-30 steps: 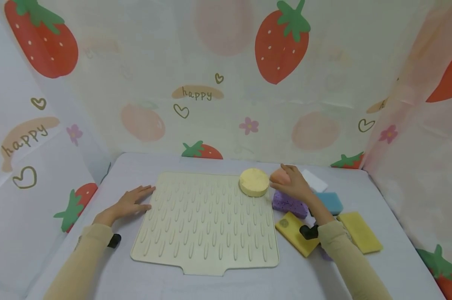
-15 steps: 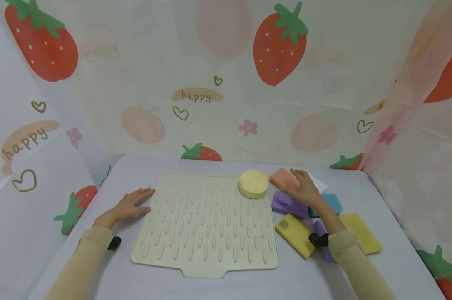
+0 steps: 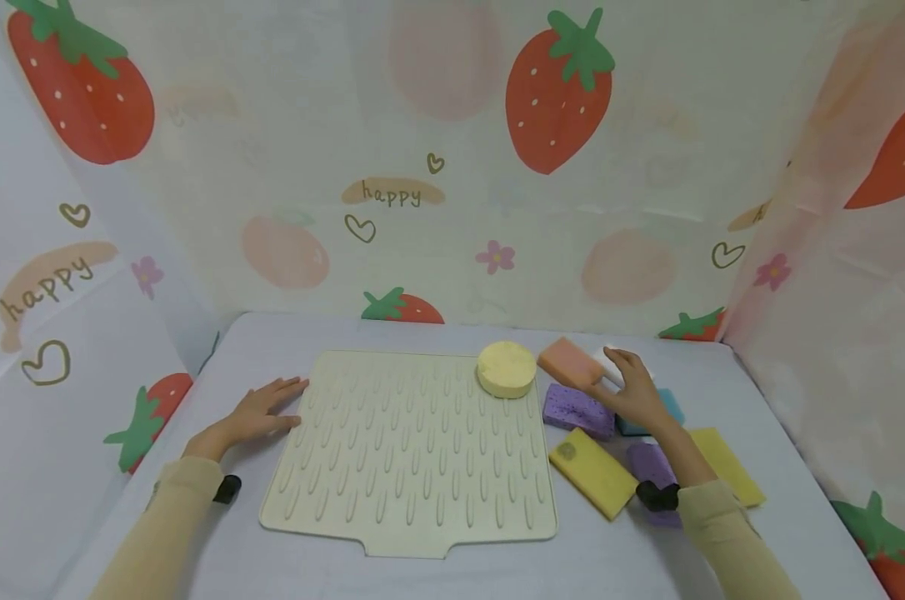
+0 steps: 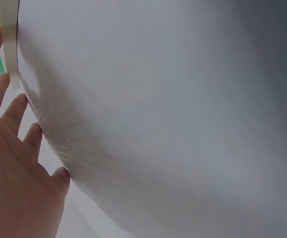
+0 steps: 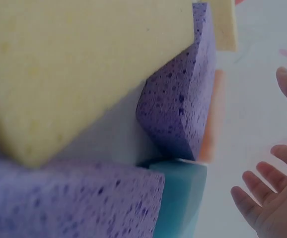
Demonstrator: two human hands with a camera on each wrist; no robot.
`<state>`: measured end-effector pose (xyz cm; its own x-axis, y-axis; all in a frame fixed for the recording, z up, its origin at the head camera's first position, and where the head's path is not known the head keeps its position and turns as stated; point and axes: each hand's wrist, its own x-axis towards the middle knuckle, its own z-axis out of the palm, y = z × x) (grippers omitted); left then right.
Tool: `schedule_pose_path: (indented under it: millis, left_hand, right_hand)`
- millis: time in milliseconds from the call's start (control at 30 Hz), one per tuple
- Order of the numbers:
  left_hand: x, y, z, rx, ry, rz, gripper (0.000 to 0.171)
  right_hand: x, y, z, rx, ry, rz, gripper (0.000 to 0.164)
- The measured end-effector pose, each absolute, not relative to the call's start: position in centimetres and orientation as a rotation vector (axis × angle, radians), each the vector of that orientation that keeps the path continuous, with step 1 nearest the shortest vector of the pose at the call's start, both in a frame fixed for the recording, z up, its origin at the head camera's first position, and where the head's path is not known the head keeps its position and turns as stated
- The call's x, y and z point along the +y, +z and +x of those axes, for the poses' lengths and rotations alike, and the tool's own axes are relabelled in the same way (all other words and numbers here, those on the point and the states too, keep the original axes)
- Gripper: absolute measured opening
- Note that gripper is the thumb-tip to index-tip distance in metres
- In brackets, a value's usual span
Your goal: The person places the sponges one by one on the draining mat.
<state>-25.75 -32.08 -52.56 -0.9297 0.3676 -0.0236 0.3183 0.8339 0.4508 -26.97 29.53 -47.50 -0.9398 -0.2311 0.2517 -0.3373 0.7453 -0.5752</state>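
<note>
Left hand, fingers spread, is resting at mat's left edge; right hand, likewise spread, should be avoiding orange sponge.

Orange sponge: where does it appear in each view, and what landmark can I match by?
Head: the orange sponge, right of centre, between the round yellow sponge and the right hand.
Left wrist: not in it.
Right wrist: thin strip right of centre, partly hidden by a purple sponge.
Landmark, head and right wrist only: that purple sponge.
</note>
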Motion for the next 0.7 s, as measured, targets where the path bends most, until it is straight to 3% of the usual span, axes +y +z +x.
schedule_pose_path:
  millis: [700]
  left_hand:
    - [-31.9,-52.2,-25.8,2.905,0.677,0.552,0.068]
  right_hand:
    - [34.1,-47.6,-23.9,-2.872,0.876,0.274,0.082]
